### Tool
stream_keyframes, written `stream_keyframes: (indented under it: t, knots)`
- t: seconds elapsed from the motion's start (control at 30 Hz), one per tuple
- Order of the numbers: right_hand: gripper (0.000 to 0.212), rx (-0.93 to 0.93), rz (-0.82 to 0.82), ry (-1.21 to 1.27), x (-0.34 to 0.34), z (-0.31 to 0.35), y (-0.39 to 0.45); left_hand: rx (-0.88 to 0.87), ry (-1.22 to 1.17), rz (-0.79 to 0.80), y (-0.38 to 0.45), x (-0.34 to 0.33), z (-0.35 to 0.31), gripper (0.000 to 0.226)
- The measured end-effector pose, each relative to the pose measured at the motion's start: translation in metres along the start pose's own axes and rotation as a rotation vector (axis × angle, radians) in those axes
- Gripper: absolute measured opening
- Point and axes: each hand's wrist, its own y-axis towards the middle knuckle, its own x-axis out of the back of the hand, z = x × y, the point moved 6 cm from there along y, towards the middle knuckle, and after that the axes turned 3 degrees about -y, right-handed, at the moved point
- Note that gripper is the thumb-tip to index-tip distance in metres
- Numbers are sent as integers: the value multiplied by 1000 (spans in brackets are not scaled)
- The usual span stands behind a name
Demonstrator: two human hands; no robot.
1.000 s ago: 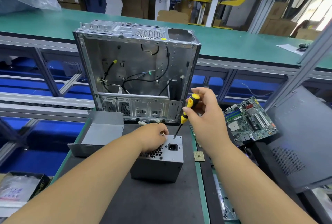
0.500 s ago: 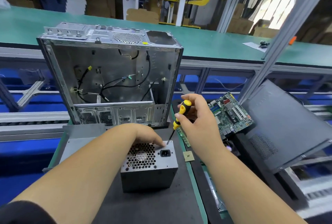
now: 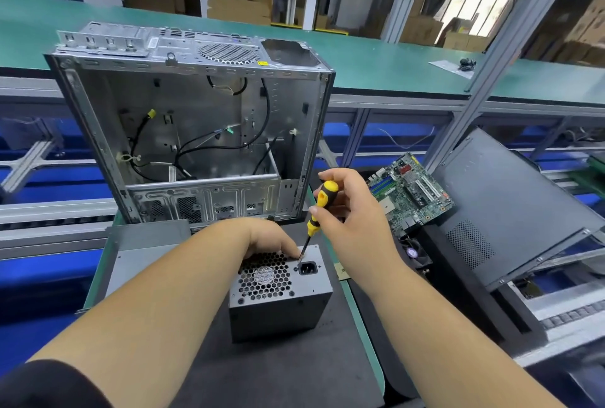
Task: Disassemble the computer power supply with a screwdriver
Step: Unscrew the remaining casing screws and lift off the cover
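Both hands work the grey metal power supply box (image 3: 280,293) below them: your left hand (image 3: 266,239) presses its top edge, fingers flat, so keep it braced. Your right hand (image 3: 348,211) pinches the yellow-and-black screwdriver (image 3: 316,214); seat its tip squarely by the socket. Beyond stands the open silver computer case (image 3: 193,132); right lies a green motherboard (image 3: 409,193), nothing blocking.

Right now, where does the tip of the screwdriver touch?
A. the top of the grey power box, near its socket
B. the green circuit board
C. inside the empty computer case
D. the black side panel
A: the screwdriver in the right hand points down onto the power box, just above its socket.
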Motion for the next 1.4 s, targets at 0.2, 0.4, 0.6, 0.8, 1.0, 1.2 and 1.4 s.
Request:
stream_keyframes:
  t: [0.2,0.4,0.6,0.8,1.0,1.2,1.4]
  knots:
    - [43,-6,-12,-2,1,0,-1,8,-26,28,-4,-1,1,44]
    - [43,-8,-20,-1,0,2,-3,-27,-21,12,-5,-2,-2,36]
    - [41,-16,-15,-7,-3,1,-3,-59,52,-1,-6,-2,-6,45]
    - [39,40,-21,8,2,3,-4,-31,14,57,-9,-4,-3,54]
    - [39,57,276,-193,-13,-5,2,3,-92,65,-6,-4,3,56]
    - [10,-52,464,-441,-39,-39,-4,28,-172,8,-6,-3,6,34]
    - [14,-96,539,-558,-46,-51,-8,49,-236,62,-11,-8,2,19]
